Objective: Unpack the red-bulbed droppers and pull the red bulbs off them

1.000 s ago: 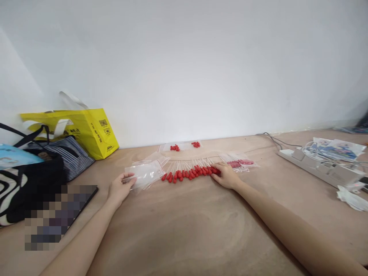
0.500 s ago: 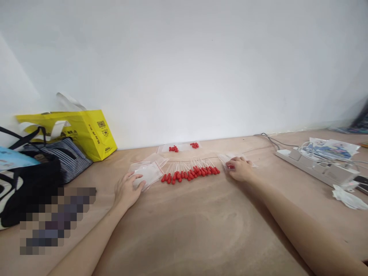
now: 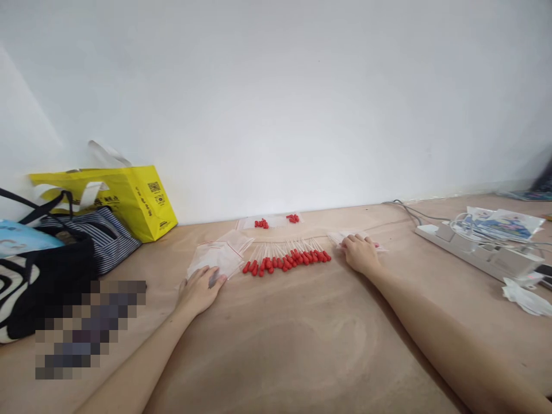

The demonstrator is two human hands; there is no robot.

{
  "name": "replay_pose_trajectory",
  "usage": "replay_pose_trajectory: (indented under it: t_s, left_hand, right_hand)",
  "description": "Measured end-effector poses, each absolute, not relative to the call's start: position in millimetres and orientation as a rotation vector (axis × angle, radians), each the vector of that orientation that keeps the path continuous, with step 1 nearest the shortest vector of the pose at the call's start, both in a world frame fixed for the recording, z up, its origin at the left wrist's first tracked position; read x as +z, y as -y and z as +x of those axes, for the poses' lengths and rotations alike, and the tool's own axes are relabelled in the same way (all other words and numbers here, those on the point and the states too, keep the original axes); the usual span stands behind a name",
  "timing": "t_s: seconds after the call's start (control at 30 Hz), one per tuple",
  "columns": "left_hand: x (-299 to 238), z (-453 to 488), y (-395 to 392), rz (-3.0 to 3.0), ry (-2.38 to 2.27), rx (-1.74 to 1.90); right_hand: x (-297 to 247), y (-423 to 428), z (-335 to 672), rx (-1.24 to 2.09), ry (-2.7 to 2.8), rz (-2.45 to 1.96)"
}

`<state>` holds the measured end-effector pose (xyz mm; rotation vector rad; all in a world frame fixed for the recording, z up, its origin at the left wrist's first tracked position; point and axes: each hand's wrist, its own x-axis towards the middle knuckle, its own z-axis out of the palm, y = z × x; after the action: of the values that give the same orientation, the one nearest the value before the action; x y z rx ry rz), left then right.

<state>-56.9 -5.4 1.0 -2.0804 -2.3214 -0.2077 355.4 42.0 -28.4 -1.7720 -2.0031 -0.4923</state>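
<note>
My left hand (image 3: 200, 291) rests with its fingers apart on the near edge of a pile of clear zip bags (image 3: 218, 257) with red seal lines. My right hand (image 3: 360, 252) lies, fingers spread, over another clear plastic bag (image 3: 339, 236); a bit of red shows past its far side, and what lies under the palm is hidden. Between the hands is a fanned row of thin white sticks with red bulb-shaped heads (image 3: 287, 261), heads toward me. Behind them lie two small red clusters (image 3: 261, 223) on clear plastic.
At the left stand a yellow bag (image 3: 142, 201), a striped bag (image 3: 106, 238) and a black bag (image 3: 56, 287), beside a blurred-out patch. On the right are a white power strip (image 3: 470, 256) with cables, packets in clear plastic (image 3: 504, 223) and a crumpled white tissue (image 3: 524, 296). A white wall rises behind.
My right hand has flattened over the bag, covering the red piece seen under its fingers before. My left hand has slid slightly toward me and right on the zip bags.
</note>
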Motion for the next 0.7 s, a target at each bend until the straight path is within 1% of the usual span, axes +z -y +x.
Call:
replay_pose_trajectory:
  t_s: [0.17, 0.27, 0.37, 0.5, 0.6, 0.7]
  left_hand:
    - [-1, -57, 5, -2.068, 2.345, -0.205]
    - [-2, -57, 4, -2.003, 2.339, -0.237]
    - [-2, -54, 5, -1.914, 2.211, -0.376]
    - [5, -43, 13, -1.993, 1.85, -0.698]
    - [12, -27, 26, -2.208, 1.561, -0.88]
    - [17, -9, 42, -2.602, 1.357, -0.856]
  right_hand:
    - [-21, -35, 345, -0.341, 1.459, -1.615]
    - [-11, -19, 327, -0.24, 1.357, -1.356]
    - [-4, 5, 301, -0.157, 1.487, -1.029]
    - [-4, 35, 265, -0.113, 1.873, -0.727]
    - [-8, 48, 246, -0.109, 2.096, -0.542]
    - [-10, 54, 238, -0.109, 2.248, -0.45]
